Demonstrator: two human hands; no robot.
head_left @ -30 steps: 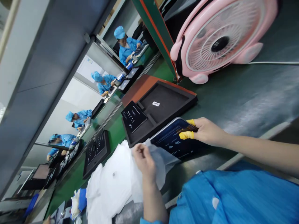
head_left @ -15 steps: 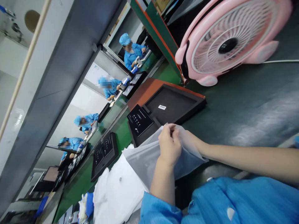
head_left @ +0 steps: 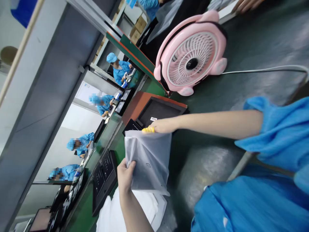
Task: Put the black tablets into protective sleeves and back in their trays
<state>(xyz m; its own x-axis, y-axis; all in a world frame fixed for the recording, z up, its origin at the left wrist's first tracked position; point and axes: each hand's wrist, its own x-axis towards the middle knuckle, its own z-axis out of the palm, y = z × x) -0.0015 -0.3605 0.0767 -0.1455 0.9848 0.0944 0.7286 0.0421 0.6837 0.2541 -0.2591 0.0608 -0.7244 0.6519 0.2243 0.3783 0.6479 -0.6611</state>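
Note:
My left hand [head_left: 125, 175] grips the near edge of a translucent white bag [head_left: 149, 159] with a dark flat device inside it, held above the table. My right hand [head_left: 158, 126], with a yellow finger cot on one finger, holds the bag's far edge, just above a black foam tray [head_left: 159, 109]. Its other fingers are hidden behind the bag. A small black panel [head_left: 131, 125] lies in the tray's left compartment. A stack of white bags [head_left: 142, 209] lies below my left forearm.
A pink desk fan [head_left: 190, 61] stands at the back with its cable [head_left: 265, 69] running right. Another black tray [head_left: 105, 180] sits on the green conveyor [head_left: 83, 214]. Several people in blue suits work along the line at the left. Someone's hand [head_left: 248, 4] shows at the top right.
The device has gone into the bag. My left hand moved down to the bag's near edge, my right hand reached out to its far edge. The view swung right and back.

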